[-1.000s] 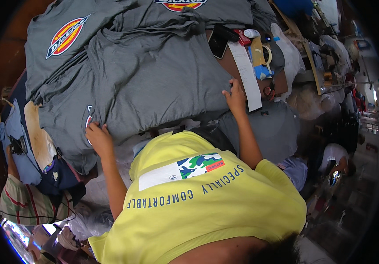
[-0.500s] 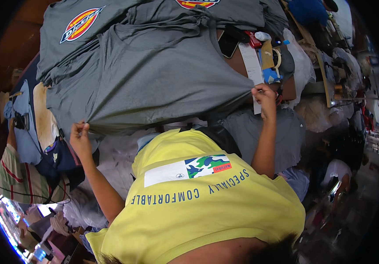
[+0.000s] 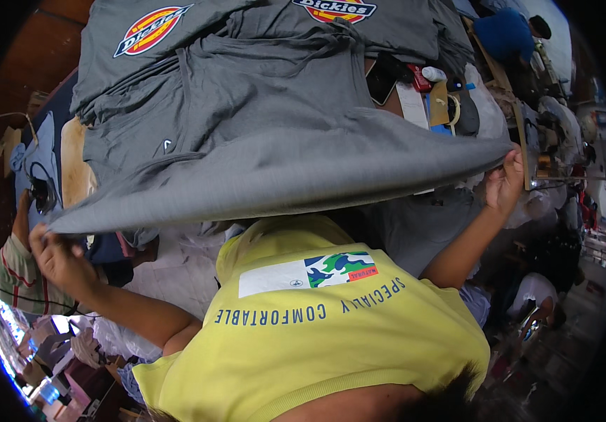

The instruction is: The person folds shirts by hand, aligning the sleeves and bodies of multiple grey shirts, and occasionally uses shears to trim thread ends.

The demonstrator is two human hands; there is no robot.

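A grey T-shirt is stretched between my two hands, its near edge lifted and drawn taut across my front. My left hand pinches one end of that edge, low at the left. At the right, the other end is gripped by my right hand, held a little higher. The raised band of cloth is blurred by motion. Beyond it, the rest of the shirt lies wrinkled on the table, against more grey shirts with red and yellow oval prints.
Right of the shirts lie a phone, a red packet, a white bottle and a tape roll. A co-worker in a striped shirt holds an iron at the left. More grey cloth hangs near my right side.
My hands have moved farther apart, the left one outward and down, the right one outward. The shirt's near edge has risen and pulled into a taut band between them.
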